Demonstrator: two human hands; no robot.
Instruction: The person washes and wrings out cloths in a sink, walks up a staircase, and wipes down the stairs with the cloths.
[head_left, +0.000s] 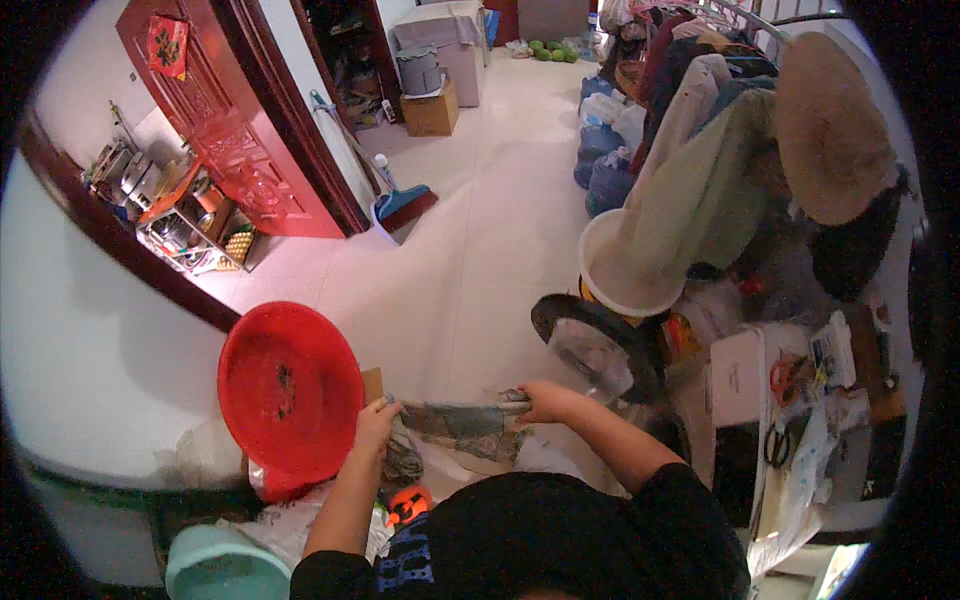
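Note:
A grey-green patterned cloth is stretched in front of my body, its upper edge nearly straight between both hands. My left hand grips one end, where a bunched part hangs below the fingers. The other end is held by my right hand, with a bit of fabric gathered at its fingertips. Just left of my left hand stands a large red plastic basin, tilted up with its inside showing. Below the cloth lies an orange object, partly hidden by my black shirt.
A black-rimmed bin with a plastic liner and a white bucket stand at right. Hanging clothes and a straw hat line that side. A teal basin sits at lower left. A broom leans near the red door.

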